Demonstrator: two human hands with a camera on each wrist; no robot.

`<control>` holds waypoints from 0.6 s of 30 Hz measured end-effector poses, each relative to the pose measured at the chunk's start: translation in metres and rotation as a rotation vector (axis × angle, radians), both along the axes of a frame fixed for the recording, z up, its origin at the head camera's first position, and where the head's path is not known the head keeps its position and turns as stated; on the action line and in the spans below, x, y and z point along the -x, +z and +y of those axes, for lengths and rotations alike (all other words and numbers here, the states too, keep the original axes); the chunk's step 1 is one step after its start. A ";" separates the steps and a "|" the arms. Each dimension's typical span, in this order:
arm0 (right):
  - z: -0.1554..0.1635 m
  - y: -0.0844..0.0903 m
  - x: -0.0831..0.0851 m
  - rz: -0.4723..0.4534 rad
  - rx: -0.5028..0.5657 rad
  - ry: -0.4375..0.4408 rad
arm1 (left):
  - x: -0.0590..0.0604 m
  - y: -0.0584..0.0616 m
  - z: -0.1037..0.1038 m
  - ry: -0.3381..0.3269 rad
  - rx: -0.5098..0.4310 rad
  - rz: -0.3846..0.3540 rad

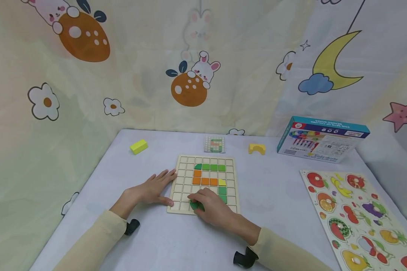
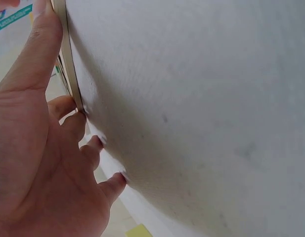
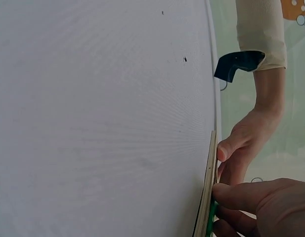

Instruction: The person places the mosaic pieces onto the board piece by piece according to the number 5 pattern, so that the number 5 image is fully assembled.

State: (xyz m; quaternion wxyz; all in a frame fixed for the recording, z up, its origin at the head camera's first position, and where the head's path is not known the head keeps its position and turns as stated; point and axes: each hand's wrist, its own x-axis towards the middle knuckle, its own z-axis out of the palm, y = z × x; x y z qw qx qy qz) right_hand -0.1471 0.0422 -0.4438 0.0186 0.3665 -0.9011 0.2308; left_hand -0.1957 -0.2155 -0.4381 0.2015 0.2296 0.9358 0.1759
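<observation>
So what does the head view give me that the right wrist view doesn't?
Head only: the coloured tiles on the wooden grid board, the yellow block, the blue box and the fruit puzzle. Right wrist only: the board edge-on. Both: the left hand at the board's edge, and the right hand on a green tile.

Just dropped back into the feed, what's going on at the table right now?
A person is working on a wooden grid board with coloured tiles. The right hand holds a dark green tile down at the board's near edge. The left hand lies flat against the board's left edge. Green, orange and yellow tiles already fill part of the grid. A pattern card, a yellow block, a yellow arch, a box and a fruit puzzle lie around it.
</observation>
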 end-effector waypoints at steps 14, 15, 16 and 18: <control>0.034 0.006 -0.002 -0.089 0.131 -0.058 | 0.001 -0.002 0.003 0.006 0.012 -0.016; 0.039 0.007 -0.002 -0.090 0.139 -0.066 | 0.001 -0.002 0.003 0.010 0.014 -0.020; 0.045 0.008 -0.002 -0.092 0.146 -0.077 | 0.000 -0.002 0.003 0.009 0.011 -0.021; 0.057 0.012 -0.002 -0.094 0.164 -0.102 | -0.001 -0.002 0.003 0.013 0.017 -0.027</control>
